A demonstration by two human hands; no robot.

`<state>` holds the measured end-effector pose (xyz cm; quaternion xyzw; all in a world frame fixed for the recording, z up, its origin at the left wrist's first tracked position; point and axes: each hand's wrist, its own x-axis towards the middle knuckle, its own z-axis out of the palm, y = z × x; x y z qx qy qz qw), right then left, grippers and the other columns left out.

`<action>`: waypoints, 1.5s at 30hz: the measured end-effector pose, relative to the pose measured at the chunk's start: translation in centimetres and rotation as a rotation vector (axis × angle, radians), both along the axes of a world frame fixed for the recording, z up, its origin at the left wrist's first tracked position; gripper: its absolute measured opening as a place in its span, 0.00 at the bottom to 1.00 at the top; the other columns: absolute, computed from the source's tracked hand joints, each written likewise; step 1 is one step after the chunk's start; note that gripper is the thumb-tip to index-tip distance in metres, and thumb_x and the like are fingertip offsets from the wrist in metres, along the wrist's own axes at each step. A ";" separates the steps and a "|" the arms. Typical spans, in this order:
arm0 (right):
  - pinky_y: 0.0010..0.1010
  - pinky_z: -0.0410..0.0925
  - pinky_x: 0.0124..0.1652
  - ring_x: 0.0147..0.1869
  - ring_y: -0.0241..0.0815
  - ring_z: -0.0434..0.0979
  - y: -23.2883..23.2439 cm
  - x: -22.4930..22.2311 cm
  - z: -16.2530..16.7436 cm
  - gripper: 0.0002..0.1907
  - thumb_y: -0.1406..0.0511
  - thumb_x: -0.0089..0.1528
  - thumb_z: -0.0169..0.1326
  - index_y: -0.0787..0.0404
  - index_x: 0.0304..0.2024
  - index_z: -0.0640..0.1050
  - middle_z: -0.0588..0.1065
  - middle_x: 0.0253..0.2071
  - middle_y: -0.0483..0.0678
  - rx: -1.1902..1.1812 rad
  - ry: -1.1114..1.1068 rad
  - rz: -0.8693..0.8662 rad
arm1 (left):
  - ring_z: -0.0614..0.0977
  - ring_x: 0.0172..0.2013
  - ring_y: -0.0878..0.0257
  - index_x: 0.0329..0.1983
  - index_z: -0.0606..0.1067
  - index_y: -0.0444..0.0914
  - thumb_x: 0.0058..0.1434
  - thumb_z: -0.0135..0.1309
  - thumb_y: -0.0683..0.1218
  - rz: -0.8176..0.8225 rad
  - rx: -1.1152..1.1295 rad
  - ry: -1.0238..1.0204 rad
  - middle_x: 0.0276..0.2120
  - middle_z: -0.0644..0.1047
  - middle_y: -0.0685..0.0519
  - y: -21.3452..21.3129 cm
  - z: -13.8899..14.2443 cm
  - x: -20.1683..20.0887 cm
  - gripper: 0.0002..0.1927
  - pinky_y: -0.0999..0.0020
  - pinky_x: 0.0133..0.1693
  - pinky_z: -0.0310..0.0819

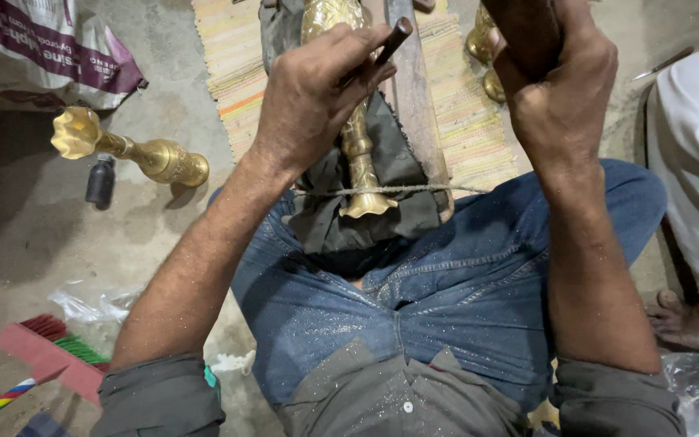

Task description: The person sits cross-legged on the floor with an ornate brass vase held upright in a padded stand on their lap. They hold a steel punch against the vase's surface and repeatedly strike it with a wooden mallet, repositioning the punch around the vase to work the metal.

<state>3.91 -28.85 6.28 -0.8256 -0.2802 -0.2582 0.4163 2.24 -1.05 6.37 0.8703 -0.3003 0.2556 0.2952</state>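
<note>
The brass stand (357, 154) lies lengthwise between your thighs on a dark cloth (398, 166), pinned by a taut cord (414, 189) across its flared base, evidently to keep it from shifting. Your left hand (313, 97) is closed around a thin dark metal tool (388, 42), its tip angled down towards the brass. Your right hand (560, 89) is clenched on a dark wooden handle (527, 28), raised above. A second brass piece (127, 150) lies on the floor (34, 235) at your left.
</note>
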 end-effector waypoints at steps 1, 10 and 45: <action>0.43 0.72 0.42 0.45 0.56 0.84 0.1 0.0 0.0 0.18 0.78 0.66 0.59 0.67 0.57 0.72 0.78 0.41 0.59 -0.043 0.020 -0.043 | 0.83 0.37 0.61 0.61 0.75 0.41 0.75 0.63 0.46 -0.013 -0.004 0.006 0.37 0.77 0.52 0.0 0.1 0.0 0.15 0.62 0.40 0.79; 0.44 0.71 0.39 0.39 0.56 0.80 0.1 0.0 0.9 0.16 0.73 0.64 0.65 0.66 0.52 0.74 0.77 0.37 0.56 -0.164 0.050 -0.123 | 0.84 0.37 0.62 0.59 0.77 0.39 0.72 0.63 0.49 0.039 0.020 -0.002 0.39 0.81 0.53 -0.2 -0.6 0.5 0.16 0.64 0.42 0.82; 0.42 0.71 0.38 0.36 0.52 0.80 -1.0 0.3 0.8 0.16 0.74 0.57 0.64 0.66 0.46 0.76 0.78 0.34 0.54 -0.573 -0.145 -0.148 | 0.85 0.37 0.67 0.58 0.77 0.41 0.72 0.63 0.49 0.009 0.026 0.034 0.40 0.82 0.56 0.1 -1.4 1.0 0.15 0.73 0.41 0.84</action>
